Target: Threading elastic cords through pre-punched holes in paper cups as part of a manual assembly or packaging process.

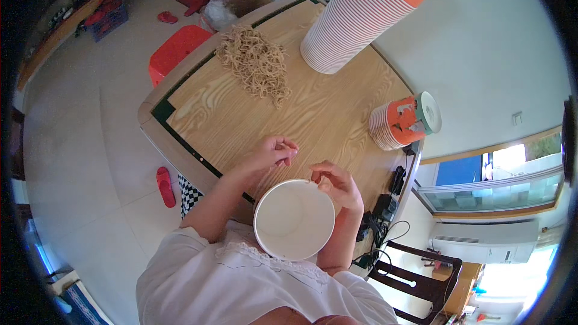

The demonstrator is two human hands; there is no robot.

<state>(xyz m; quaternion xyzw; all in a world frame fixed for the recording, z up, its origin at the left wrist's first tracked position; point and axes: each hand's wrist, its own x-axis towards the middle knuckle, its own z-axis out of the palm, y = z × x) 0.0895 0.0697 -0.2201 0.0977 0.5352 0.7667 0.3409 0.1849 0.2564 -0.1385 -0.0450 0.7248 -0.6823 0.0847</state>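
Observation:
A white-lined paper bucket is close against my body, its open mouth facing up and its inside bare. My right hand is at the bucket's far right rim, with thumb and fingers bent together on the edge. A small tan bit shows at the rim beside those fingertips; I cannot make out whether it is cord. Just beyond the bucket, my left hand is over the table with its fingers curled to the thumb; anything between them is too small to name. A pile of tan cord pieces lies farther away on the wooden table.
A tall leaning-looking stack of paper buckets stands at the table's far side. A shorter stack is at the right edge, near black cables. A red stool stands left of the table; a dark chair is at the lower right.

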